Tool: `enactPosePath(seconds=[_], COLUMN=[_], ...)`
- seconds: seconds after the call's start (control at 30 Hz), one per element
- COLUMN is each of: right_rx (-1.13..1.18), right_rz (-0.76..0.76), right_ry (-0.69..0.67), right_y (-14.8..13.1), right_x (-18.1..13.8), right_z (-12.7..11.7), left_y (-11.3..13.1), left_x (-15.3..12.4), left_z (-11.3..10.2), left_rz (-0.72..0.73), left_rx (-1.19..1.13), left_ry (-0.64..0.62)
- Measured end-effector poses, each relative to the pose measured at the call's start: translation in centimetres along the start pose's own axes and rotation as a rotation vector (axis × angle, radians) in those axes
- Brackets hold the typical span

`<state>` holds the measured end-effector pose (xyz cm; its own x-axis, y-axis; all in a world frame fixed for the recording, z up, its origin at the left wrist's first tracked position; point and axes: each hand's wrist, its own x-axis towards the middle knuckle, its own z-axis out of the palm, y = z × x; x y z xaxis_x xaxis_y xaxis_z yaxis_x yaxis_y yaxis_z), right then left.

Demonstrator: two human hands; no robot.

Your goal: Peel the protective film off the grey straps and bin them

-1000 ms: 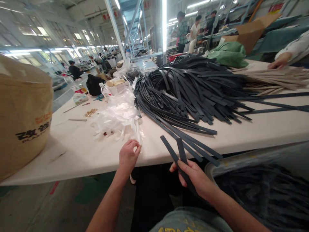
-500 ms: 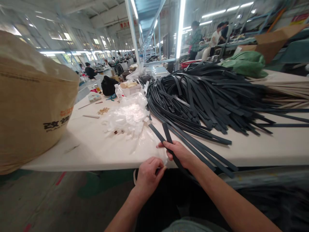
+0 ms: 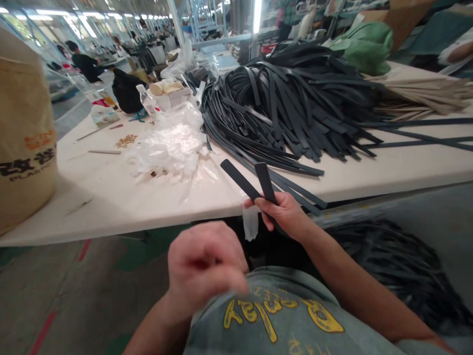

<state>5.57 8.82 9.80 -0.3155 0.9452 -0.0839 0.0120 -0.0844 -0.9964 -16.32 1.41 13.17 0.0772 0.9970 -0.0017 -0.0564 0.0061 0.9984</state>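
Note:
My right hand (image 3: 284, 209) is closed around two dark flat strap ends (image 3: 240, 180), which cross and point away from me at the table's front edge. Just below its fingers hangs a small piece of clear plastic film (image 3: 250, 224); whether the fingers touch it, I cannot tell. Up near my chest is my left hand (image 3: 207, 264), blurred, with its fingers curled into a pinch. Anything inside that pinch is hidden. Beyond my right hand lies a large heap of dark straps (image 3: 266, 108), several of them trailing toward me.
Crumpled plastic bags (image 3: 173, 143) lie left of the straps, near small brass-coloured pieces (image 3: 126, 141) and a thin stick (image 3: 104, 152). A large printed sack (image 3: 25, 133) stands far left. Behind are a plastic bottle (image 3: 147, 98), a black bag (image 3: 127, 91) and a green bag (image 3: 365, 47).
My left hand has drawn back from beside my right hand toward my chest. The view has tilted down. Still in my right hand, the straps now sit above the hanging film.

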Motion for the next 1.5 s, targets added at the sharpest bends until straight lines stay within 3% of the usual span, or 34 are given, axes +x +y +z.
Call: enactPosePath(seconds=[0.1, 0.27, 0.6, 0.77, 1.0, 1.17, 1.5], right_rx=[-0.04, -0.151, -0.224, -0.218, -0.279, -0.426, -0.551], right_rz=[-0.01, -0.052, -0.071, -0.054, 0.119, 0.067, -0.008], right_ry=[-0.021, -0.07, -0.096, 0.038, -0.046, -0.014, -0.024], right_y=[0.5, 1.7, 2.6, 2.5, 4.1, 5.0, 4.9], right_x=[-0.5, -0.3, -0.2, -2.3, -9.6, -12.0, -11.8], right_z=[-0.2, 0.2, 0.5, -1.1, -3.3, -3.1, -3.0], left_y=[-3.0, -7.6, -9.3, -10.1, -9.6, -9.6, -9.7], left_x=[2.5, 4.0, 3.8, 4.4, 5.7, 6.1, 5.9], left_z=[1.7, 2.8, 3.2, 3.8, 4.9, 5.6, 6.4], left_rz=[0.029, -0.21, -0.344, -0.393, -0.512, -0.544, -0.521], left_rx=[0.075, 0.018, 0.084, -0.144, -0.592, -0.59, -0.575], left_ry=[0.032, -0.175, -0.291, -0.132, 0.158, 0.155, 0.125])
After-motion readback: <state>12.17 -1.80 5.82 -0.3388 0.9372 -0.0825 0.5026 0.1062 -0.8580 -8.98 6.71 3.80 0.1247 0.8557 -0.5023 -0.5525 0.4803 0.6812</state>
